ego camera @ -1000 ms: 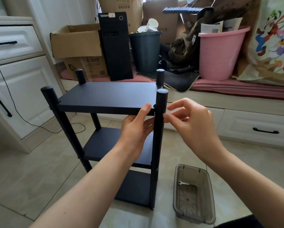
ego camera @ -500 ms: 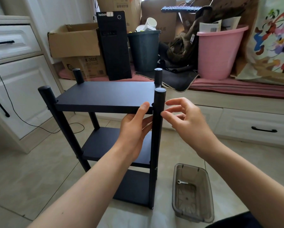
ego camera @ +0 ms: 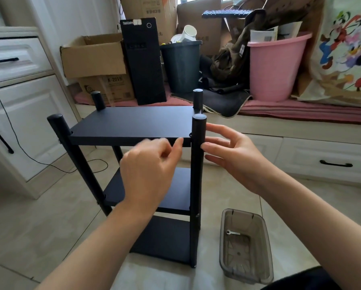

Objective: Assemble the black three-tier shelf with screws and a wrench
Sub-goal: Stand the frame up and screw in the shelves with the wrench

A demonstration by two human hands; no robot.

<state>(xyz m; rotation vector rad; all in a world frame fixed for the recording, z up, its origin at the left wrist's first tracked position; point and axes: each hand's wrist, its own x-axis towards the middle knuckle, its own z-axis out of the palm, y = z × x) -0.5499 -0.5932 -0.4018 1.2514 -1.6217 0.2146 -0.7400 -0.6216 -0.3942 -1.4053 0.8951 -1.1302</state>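
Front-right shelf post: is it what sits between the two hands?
Yes. In the head view the front-right post stands between the left hand and the right hand; right fingertips reach its side at top-board level.

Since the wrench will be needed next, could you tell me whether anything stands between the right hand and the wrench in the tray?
Nothing visible does. The wrench lies uncovered in the open-topped tray on the floor, right of the shelf, below the right hand.
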